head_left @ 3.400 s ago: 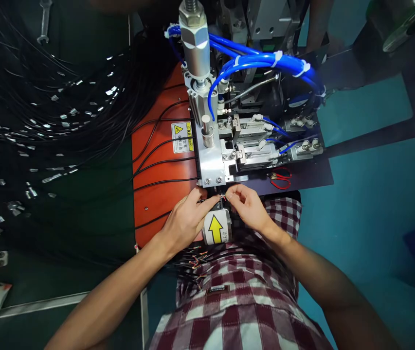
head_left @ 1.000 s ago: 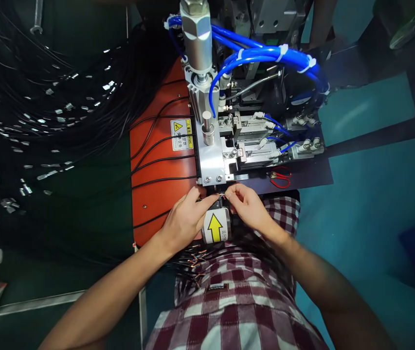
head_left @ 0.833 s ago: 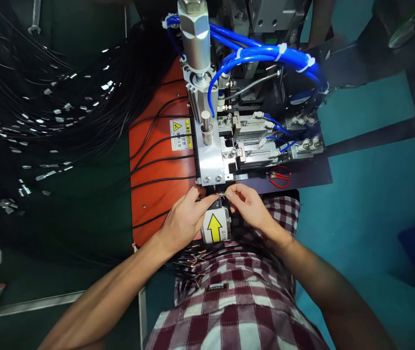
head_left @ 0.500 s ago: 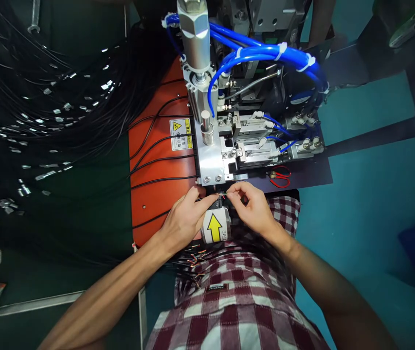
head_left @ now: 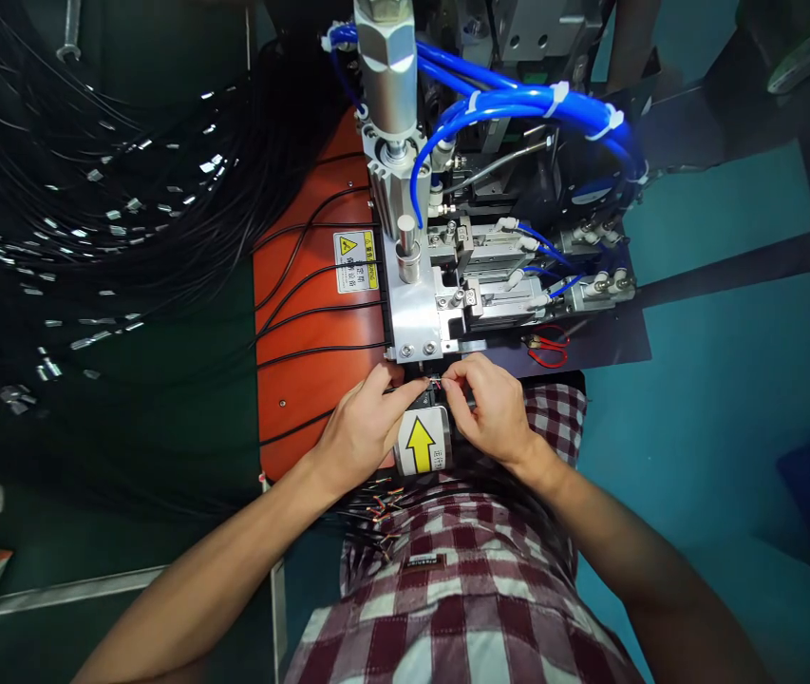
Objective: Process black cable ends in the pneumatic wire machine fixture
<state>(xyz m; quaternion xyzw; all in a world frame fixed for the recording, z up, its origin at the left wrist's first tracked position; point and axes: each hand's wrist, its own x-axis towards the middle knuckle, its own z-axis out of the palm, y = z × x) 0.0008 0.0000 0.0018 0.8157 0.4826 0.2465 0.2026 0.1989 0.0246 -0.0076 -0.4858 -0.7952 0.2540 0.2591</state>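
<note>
Just in front of the metal press head (head_left: 411, 318), both hands meet at the split end of a black cable, where thin coloured wires (head_left: 436, 383) fan out. My left hand (head_left: 362, 423) is closed, thumb stretched along the cable end and pressing it; its fingers are partly hidden. From the other side, my right hand (head_left: 494, 410) pinches one of the thin wires between thumb and forefinger. Directly below the fingertips sits a fixture with a yellow arrow label (head_left: 421, 445).
Black cables lie across the orange plate (head_left: 305, 323), beside a warning sticker (head_left: 356, 261). Bundled cables with metal plugs (head_left: 48, 366) cover the left side. Red-handled cutters (head_left: 548, 348) lie at right. Blue air hoses (head_left: 518, 100) arch above. Stripped cable ends (head_left: 383, 503) rest near my lap.
My right hand has shifted very slightly, and the wire at its fingertips looks pale instead of green. My left hand keeps its hold. The whole view has moved a little.
</note>
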